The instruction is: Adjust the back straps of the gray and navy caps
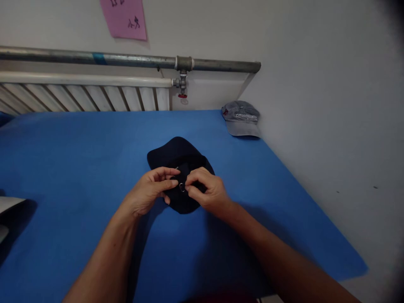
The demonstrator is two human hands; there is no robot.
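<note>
A dark navy cap lies on the blue surface in the middle of the view, its brim pointing to the upper left. Between my hands a small metal buckle shows against the dark cloth. My left hand is at the cap's left side, thumb and fingers closed on part of the cap. From the right, my right hand pinches the cap's strap beside the buckle. My fingers cover part of the strap.
A grey cap sits at the back right by the wall. White objects stand at the left edge. Behind the blue table are a white radiator, a metal pipe and a red-handled valve. A pink note hangs above.
</note>
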